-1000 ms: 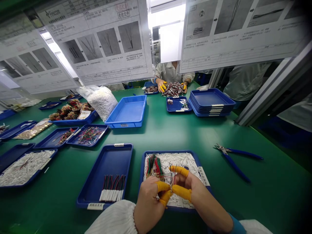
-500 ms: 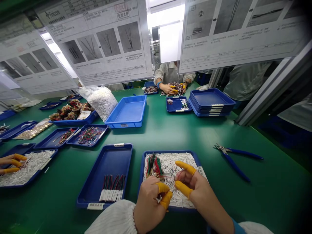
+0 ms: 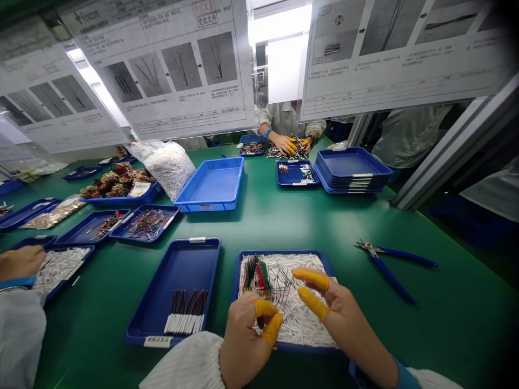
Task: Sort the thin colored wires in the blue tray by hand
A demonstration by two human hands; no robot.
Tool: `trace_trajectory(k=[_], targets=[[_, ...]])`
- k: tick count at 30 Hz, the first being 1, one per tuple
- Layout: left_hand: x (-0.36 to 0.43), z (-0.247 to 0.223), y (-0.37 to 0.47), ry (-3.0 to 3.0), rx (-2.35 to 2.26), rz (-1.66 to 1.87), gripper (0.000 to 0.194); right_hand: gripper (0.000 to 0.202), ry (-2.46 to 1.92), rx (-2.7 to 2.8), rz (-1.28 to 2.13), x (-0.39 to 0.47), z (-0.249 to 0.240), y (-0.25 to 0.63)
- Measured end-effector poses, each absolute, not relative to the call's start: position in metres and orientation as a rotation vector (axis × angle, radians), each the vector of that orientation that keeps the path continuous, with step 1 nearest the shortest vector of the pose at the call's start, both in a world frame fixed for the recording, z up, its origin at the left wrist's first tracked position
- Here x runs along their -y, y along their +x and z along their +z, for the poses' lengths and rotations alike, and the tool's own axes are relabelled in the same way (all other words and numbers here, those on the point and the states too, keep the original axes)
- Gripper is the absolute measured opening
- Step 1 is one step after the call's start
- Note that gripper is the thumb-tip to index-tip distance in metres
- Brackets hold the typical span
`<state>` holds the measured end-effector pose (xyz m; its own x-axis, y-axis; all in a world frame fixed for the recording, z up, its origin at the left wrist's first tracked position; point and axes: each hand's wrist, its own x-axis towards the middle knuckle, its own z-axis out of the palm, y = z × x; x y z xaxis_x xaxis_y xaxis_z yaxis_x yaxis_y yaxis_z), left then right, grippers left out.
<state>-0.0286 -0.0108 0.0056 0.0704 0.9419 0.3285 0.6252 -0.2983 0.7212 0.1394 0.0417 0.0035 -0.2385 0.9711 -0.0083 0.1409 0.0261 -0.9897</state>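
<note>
Green tabletop (image 3: 267,221) (white pieces (image 3: 302,327) in a blue tray (image 3: 308,348)) below printed sheets (image 3: 194,114).

Yellow rubber finger covers (image 3: 314,304); thin red, green and black wires (image 3: 263,278) — slim white tubes (image 3: 304,327), navy-blue rectangular plastic tray (image 3: 235,282) — white cloth sleeve (image 3: 190,362), finely striped; flat green tabletop (image 3: 275,221).

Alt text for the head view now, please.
Left hand, thumb and forefinger close together, and open right hand, both yellow-tipped, over a blue tray of white pieces and coloured wires. To its left, a second tray holds white-ended wires; to its right lie blue-handled pliers.
</note>
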Motion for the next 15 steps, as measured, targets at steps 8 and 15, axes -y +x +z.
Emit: trace_trajectory(k=[8, 15], targets=[[0.012, 0.006, -0.022, 1.934, -1.463, 1.030, 0.003, 0.019, -1.124, 1.233, 1.585, -0.040, 0.010, 0.136], [0.016, 0.012, -0.022, 1.775, -1.488, 1.005, 0.013, 0.006, -1.128, 1.196, 1.616, -0.037, 0.016, 0.135]])
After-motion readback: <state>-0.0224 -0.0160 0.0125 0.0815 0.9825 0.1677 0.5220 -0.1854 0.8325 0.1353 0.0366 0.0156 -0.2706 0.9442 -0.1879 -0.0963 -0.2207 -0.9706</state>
